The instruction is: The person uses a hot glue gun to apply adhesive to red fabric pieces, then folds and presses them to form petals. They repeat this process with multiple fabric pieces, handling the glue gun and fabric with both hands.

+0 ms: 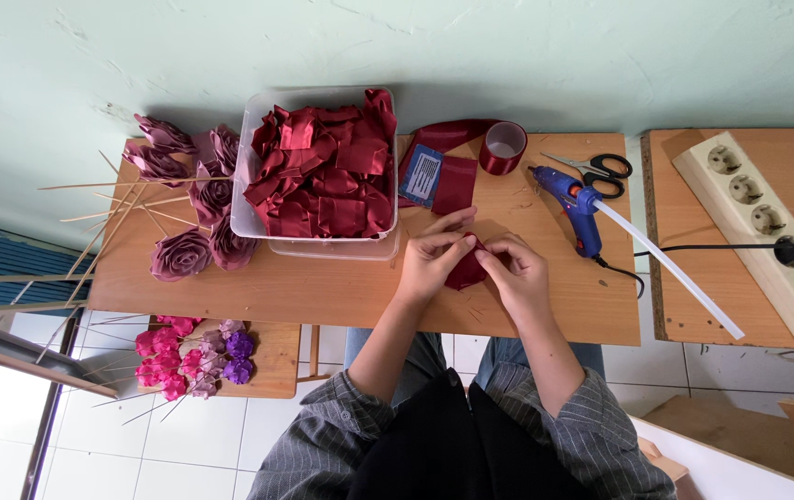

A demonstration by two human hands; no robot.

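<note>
We are holding a small dark red ribbon piece (464,269) between both hands near the front edge of the wooden table (323,292), a little right of its middle. Our left hand (434,255) is pinching the piece's left side with fingers bent, and our right hand (517,268) is gripping its right side, fingertips meeting the left hand's over the fabric. Behind the hands, a clear plastic tub (318,243) is sitting against the back edge, heaped with folded red ribbon squares (323,176). Just right of the tub, a flat red ribbon strip (454,183) is lying beside a small blue card (423,176), and a ribbon roll (503,146) is standing at the back edge. A blue glue gun (571,199) is lying toward the right edge, a white glue stick (670,268) projecting from it past the front right corner, with black-handled scissors (600,168) just behind it. Mauve ribbon roses (188,199) on thin wooden sticks are overhanging the left edge. On a separate board to the right, a white power strip (758,227) is carrying one black plug (790,250).
</note>
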